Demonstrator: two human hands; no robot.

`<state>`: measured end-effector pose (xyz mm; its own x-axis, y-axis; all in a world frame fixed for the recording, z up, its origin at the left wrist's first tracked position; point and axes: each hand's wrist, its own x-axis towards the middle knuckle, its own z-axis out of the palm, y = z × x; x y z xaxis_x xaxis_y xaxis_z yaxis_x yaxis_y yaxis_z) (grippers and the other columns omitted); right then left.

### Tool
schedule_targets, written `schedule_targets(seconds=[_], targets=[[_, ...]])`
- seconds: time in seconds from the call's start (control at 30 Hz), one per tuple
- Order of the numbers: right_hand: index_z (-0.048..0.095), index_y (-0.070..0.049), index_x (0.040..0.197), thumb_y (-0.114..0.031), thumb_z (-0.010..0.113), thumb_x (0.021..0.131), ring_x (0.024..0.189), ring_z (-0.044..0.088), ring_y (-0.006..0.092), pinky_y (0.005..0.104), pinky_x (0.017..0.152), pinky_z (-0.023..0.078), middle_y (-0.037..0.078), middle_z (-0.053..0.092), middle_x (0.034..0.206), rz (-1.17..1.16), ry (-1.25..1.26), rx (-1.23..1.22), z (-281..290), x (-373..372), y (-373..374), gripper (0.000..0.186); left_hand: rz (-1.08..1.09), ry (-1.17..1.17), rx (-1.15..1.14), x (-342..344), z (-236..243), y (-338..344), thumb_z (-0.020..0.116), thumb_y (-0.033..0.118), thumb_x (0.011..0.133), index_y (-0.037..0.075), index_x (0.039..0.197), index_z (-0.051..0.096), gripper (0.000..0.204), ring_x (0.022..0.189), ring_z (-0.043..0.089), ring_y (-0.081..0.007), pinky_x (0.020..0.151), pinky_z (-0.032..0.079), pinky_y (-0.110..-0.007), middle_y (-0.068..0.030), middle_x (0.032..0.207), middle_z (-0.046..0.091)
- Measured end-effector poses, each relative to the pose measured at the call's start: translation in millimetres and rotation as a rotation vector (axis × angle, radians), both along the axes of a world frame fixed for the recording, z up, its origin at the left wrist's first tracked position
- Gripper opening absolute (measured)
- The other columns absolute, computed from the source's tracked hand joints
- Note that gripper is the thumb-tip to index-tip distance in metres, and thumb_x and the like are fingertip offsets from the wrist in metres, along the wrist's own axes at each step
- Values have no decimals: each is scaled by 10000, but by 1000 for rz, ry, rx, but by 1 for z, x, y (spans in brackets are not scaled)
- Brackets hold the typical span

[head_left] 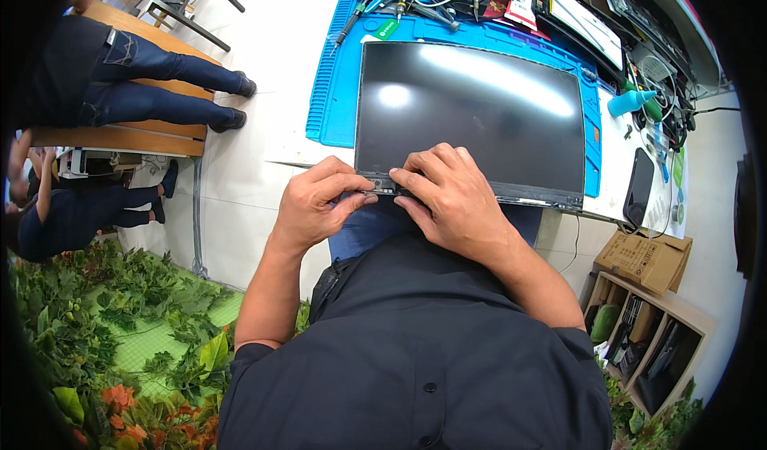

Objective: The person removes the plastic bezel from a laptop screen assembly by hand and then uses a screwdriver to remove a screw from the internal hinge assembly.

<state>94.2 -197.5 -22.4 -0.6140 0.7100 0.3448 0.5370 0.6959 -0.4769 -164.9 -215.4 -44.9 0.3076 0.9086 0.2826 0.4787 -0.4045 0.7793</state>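
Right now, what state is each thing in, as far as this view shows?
Left fingers: closed on the panel's lower edge, near its left corner
Right fingers: closed on the same edge, just to the right
Display panel: dark, reflecting light
Blue mat: spread out, partly covered
Black phone: lying down, visible face dark
Cardboard box: cannot tell if sealed
Shelf unit: open-fronted, holding things

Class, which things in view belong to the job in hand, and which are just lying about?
In the job:
- dark screen panel
- left hand and right hand, at its near edge
- blue mat, probably

Just lying about, apparently:
- teal bottle
- black phone-shaped slab
- cardboard box
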Motion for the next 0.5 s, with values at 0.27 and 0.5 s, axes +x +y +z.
schedule_targets(seconds=[0.27,0.5], targets=[[735,-58,1169,-145,833,879,1042,594,270,412,907,472,75,658,1088,11,9,0,0,0,0,318,-8,15,-70,-6,8,0,910,-25,787,38,1008,815,249,684,616,-93,573,484,-251,-47,915,710],[755,-55,1123,-139,830,874,1036,596,274,422,896,474,78,656,1082,15,35,15,-1,-8,1,274,5,7,-11,-6,3,0,941,3,767,42,1035,815,299,666,562,-80,565,454,-250,-32,917,694]])
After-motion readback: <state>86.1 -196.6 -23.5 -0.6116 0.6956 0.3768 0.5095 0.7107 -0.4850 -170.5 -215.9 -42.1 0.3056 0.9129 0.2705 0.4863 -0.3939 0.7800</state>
